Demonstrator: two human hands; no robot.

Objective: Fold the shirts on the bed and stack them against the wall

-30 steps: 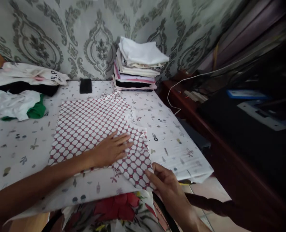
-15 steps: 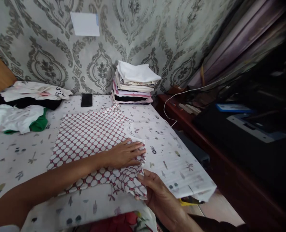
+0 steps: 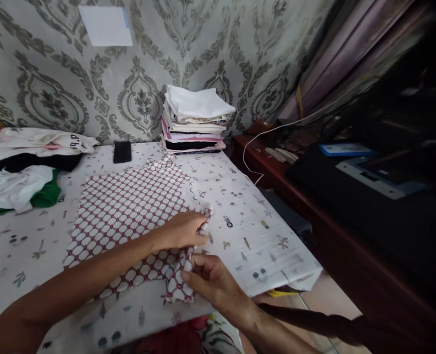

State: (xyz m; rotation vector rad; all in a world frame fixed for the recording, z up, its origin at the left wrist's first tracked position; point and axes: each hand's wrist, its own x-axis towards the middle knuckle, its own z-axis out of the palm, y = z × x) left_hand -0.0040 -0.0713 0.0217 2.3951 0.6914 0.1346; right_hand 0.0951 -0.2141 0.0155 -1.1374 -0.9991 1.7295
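A thin, soft garment (image 3: 129, 206), white with a lattice of dark lines and red dots, lies spread across the centre of the frame, its near right edge bunched into small, soft folds. Beneath it, a smooth pale cloth printed with leaves and plants covers the tabletop (image 3: 254, 241), lightly creased toward the right.

The left hand (image 3: 184, 230), just below the centre, lies over the garment with its fingers bent and clamped on a gathered strip of its edge. Just beside it, lower and to the right, the right hand (image 3: 218, 282) pinches the same edge, thumb and forefinger closed on the fabric; its other fingers curl inward.

At upper centre rises a squarish stack of folded clothes (image 3: 197, 123), smooth white on top. Left of it lies a flat black rectangle (image 3: 122, 152). At the left edge, a crumpled white cloth (image 3: 16, 187) overlaps a green one (image 3: 46, 192).
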